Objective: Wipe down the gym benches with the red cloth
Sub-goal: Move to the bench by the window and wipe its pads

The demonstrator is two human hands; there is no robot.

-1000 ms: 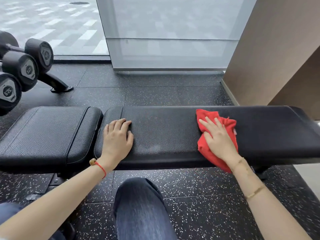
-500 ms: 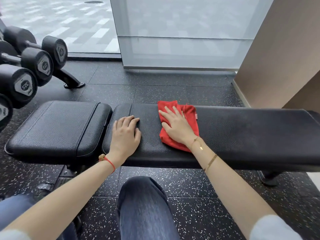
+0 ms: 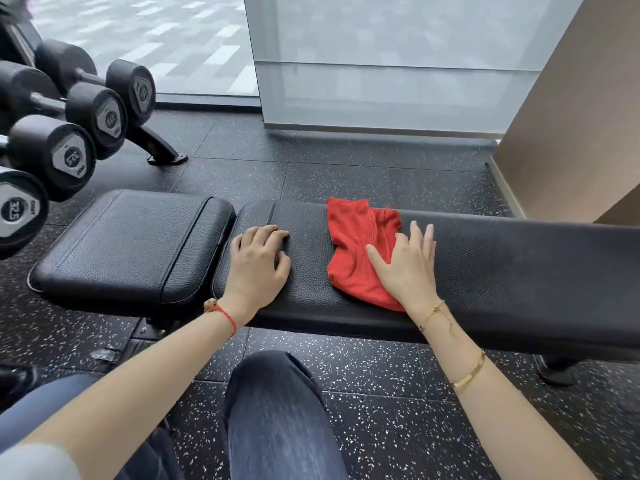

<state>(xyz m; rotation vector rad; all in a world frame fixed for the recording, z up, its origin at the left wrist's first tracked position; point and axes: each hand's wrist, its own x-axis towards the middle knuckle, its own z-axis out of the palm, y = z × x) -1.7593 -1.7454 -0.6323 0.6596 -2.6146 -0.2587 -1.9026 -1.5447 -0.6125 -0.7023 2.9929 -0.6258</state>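
A person wipes a long black padded leather gym bench with a crumpled red cloth.

The right hand presses flat, fingers straight, on the cloth's right side, mid-bench near the front edge; the left hand rests empty, loosely curled, by the bench's left end, likely for support.

**Around the work area**

Black dumbbells sit on a rack at the left; one label seems to read 32.5. The floor is dark speckled rubber. Behind stands a frosted glass panel, beside a beige wall.
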